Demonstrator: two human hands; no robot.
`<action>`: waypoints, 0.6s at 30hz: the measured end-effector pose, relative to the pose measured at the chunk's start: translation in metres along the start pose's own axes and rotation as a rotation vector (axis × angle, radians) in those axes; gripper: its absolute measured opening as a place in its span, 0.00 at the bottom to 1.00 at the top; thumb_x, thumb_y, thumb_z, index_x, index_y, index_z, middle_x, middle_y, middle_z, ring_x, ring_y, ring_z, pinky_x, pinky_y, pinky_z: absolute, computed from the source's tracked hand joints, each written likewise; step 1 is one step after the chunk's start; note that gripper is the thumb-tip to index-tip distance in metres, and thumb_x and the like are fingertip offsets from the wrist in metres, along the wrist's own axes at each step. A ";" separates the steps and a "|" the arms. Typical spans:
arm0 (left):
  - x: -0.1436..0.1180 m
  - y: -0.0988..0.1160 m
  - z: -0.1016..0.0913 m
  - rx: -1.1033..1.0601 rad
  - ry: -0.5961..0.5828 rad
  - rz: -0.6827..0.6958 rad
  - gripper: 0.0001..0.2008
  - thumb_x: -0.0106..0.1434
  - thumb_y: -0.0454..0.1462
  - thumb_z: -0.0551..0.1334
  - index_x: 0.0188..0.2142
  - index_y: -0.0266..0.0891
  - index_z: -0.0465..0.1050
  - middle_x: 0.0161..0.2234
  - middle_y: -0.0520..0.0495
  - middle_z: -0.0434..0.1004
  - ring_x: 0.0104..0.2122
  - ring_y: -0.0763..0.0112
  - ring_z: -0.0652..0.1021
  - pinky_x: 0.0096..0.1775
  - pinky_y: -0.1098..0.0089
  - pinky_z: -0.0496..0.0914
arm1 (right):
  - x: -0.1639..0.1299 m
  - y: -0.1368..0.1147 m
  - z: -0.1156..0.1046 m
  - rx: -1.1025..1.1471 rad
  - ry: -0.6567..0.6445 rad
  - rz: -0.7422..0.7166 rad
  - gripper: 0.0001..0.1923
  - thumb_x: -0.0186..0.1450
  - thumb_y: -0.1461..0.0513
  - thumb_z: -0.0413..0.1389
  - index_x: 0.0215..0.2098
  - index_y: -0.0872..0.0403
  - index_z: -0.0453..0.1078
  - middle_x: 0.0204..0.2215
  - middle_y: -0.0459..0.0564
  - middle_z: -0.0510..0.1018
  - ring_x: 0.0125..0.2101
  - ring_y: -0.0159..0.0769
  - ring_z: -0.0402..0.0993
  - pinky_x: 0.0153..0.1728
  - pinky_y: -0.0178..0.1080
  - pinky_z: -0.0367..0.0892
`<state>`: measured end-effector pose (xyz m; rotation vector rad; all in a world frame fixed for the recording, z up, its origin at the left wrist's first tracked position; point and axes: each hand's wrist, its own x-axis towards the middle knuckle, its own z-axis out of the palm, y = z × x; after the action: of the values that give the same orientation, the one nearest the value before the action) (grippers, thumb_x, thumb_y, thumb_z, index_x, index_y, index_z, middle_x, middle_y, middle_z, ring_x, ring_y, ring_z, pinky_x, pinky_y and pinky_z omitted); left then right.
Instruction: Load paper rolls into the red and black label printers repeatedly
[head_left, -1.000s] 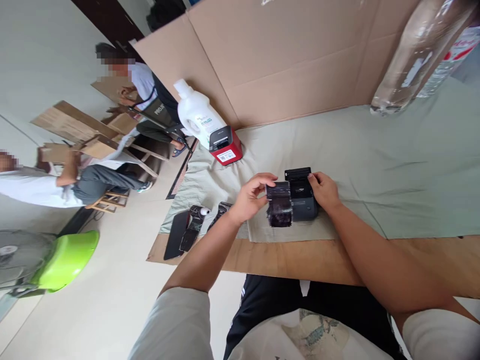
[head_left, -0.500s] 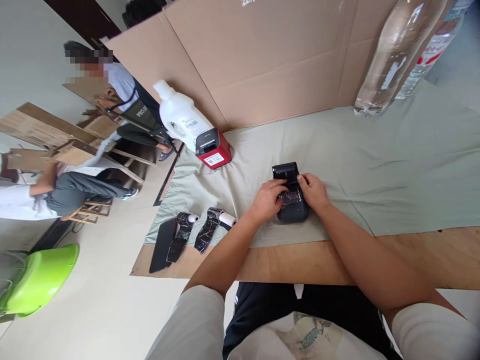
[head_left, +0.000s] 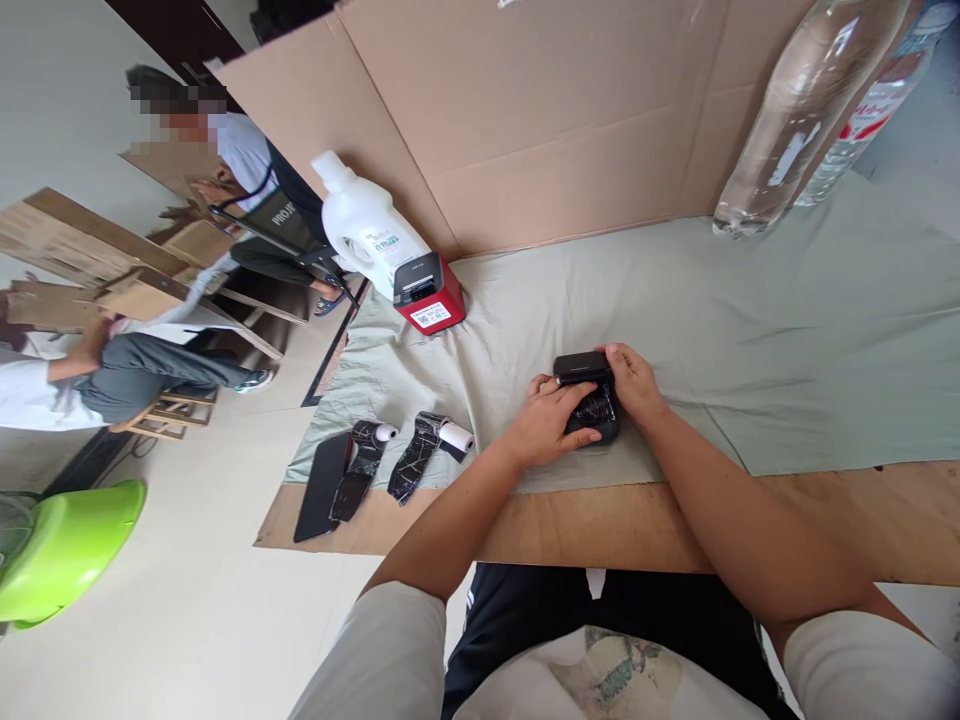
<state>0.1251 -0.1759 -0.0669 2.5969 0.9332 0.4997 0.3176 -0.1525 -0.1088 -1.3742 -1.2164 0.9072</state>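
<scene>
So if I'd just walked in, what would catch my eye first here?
Probably the two bare hands, left hand and right hand, closed around a small black printer on the pale green cloth at the middle. Next, the red printer beside a white jug at the far left corner, against a tall cardboard wall. Two paper rolls with dark strips lie near the left table edge.

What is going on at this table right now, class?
A seated person has both hands on a small black printer lying on the green cloth. The left hand presses over its front and the right hand steadies its far side. Two paper rolls with dark strips lie to the left, near a red printer and a white bottle.
</scene>
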 end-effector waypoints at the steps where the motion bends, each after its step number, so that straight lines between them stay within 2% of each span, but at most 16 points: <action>1: 0.001 0.002 0.001 0.032 -0.014 -0.013 0.33 0.67 0.57 0.53 0.61 0.37 0.65 0.55 0.35 0.75 0.55 0.50 0.70 0.60 0.48 0.53 | 0.000 0.000 0.000 -0.009 -0.001 0.003 0.33 0.64 0.36 0.44 0.39 0.52 0.75 0.38 0.52 0.80 0.40 0.43 0.75 0.47 0.46 0.68; 3: 0.001 0.004 0.003 0.065 -0.007 -0.015 0.30 0.69 0.56 0.50 0.59 0.38 0.67 0.53 0.37 0.77 0.54 0.51 0.71 0.61 0.47 0.52 | 0.000 0.001 0.000 -0.017 -0.003 0.005 0.32 0.64 0.37 0.44 0.39 0.52 0.74 0.38 0.51 0.80 0.41 0.42 0.74 0.46 0.46 0.67; 5: -0.002 0.004 0.005 0.040 0.069 0.038 0.27 0.71 0.54 0.48 0.55 0.39 0.70 0.48 0.39 0.80 0.50 0.55 0.74 0.60 0.49 0.55 | 0.000 0.001 -0.001 -0.020 -0.002 0.005 0.30 0.65 0.37 0.44 0.37 0.51 0.74 0.38 0.51 0.80 0.41 0.42 0.74 0.46 0.46 0.67; 6: -0.003 0.003 0.006 0.010 0.145 0.067 0.25 0.71 0.52 0.47 0.51 0.39 0.72 0.45 0.40 0.80 0.47 0.57 0.75 0.58 0.51 0.58 | 0.000 0.001 -0.001 -0.018 -0.003 0.009 0.30 0.65 0.38 0.44 0.37 0.51 0.73 0.37 0.51 0.80 0.40 0.42 0.74 0.45 0.45 0.67; 8: -0.007 -0.001 0.009 -0.065 0.390 0.060 0.21 0.73 0.48 0.47 0.43 0.39 0.74 0.38 0.42 0.80 0.41 0.62 0.76 0.52 0.57 0.65 | 0.000 0.001 -0.001 -0.003 -0.014 0.032 0.27 0.65 0.39 0.45 0.35 0.51 0.72 0.34 0.49 0.79 0.37 0.40 0.73 0.42 0.44 0.67; 10: -0.010 -0.007 0.012 -0.108 0.673 -0.070 0.20 0.73 0.46 0.47 0.37 0.39 0.72 0.34 0.43 0.77 0.38 0.64 0.76 0.45 0.61 0.69 | 0.000 0.000 0.000 0.019 -0.034 0.052 0.24 0.63 0.41 0.49 0.33 0.51 0.70 0.31 0.48 0.77 0.34 0.38 0.72 0.39 0.43 0.68; 11: -0.010 -0.010 0.013 -0.110 0.770 -0.166 0.19 0.73 0.47 0.48 0.37 0.39 0.71 0.34 0.43 0.75 0.38 0.65 0.76 0.43 0.62 0.69 | -0.001 -0.001 0.000 0.025 -0.048 0.050 0.23 0.62 0.41 0.51 0.32 0.51 0.69 0.31 0.48 0.77 0.33 0.38 0.72 0.39 0.43 0.68; 12: -0.010 -0.013 0.015 -0.105 0.810 -0.262 0.20 0.72 0.49 0.49 0.38 0.38 0.71 0.36 0.42 0.75 0.39 0.64 0.75 0.43 0.62 0.70 | -0.001 -0.002 0.000 0.020 -0.060 0.043 0.21 0.60 0.42 0.54 0.33 0.51 0.69 0.31 0.48 0.77 0.34 0.38 0.72 0.39 0.43 0.68; 13: -0.009 -0.015 0.017 -0.096 0.786 -0.347 0.21 0.71 0.51 0.49 0.40 0.38 0.71 0.38 0.40 0.75 0.41 0.62 0.75 0.45 0.60 0.70 | -0.002 -0.004 0.001 -0.006 -0.065 0.035 0.21 0.58 0.43 0.56 0.34 0.51 0.69 0.33 0.49 0.77 0.35 0.38 0.73 0.40 0.43 0.69; 14: -0.008 -0.017 0.019 -0.087 0.708 -0.422 0.22 0.70 0.52 0.50 0.43 0.37 0.71 0.42 0.38 0.75 0.45 0.60 0.75 0.49 0.57 0.69 | -0.003 -0.006 0.001 -0.057 -0.061 0.031 0.21 0.57 0.44 0.58 0.36 0.52 0.69 0.36 0.50 0.77 0.36 0.40 0.73 0.42 0.45 0.69; 16: -0.005 -0.018 0.024 -0.083 0.480 -0.540 0.24 0.70 0.53 0.50 0.49 0.37 0.72 0.51 0.35 0.74 0.57 0.51 0.69 0.57 0.49 0.62 | -0.007 -0.010 0.001 -0.229 -0.043 0.032 0.24 0.56 0.45 0.59 0.42 0.52 0.69 0.41 0.55 0.77 0.42 0.46 0.73 0.46 0.50 0.69; 18: -0.003 -0.018 0.028 -0.107 0.284 -0.592 0.24 0.70 0.52 0.50 0.52 0.38 0.71 0.59 0.35 0.69 0.66 0.45 0.58 0.63 0.42 0.52 | -0.012 -0.014 0.000 -0.428 -0.048 0.016 0.28 0.56 0.45 0.60 0.47 0.55 0.69 0.44 0.60 0.76 0.48 0.54 0.71 0.51 0.57 0.66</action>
<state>0.1250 -0.1701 -0.1001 2.0394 1.6373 0.7276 0.3126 -0.1652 -0.0959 -1.7068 -1.4968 0.7169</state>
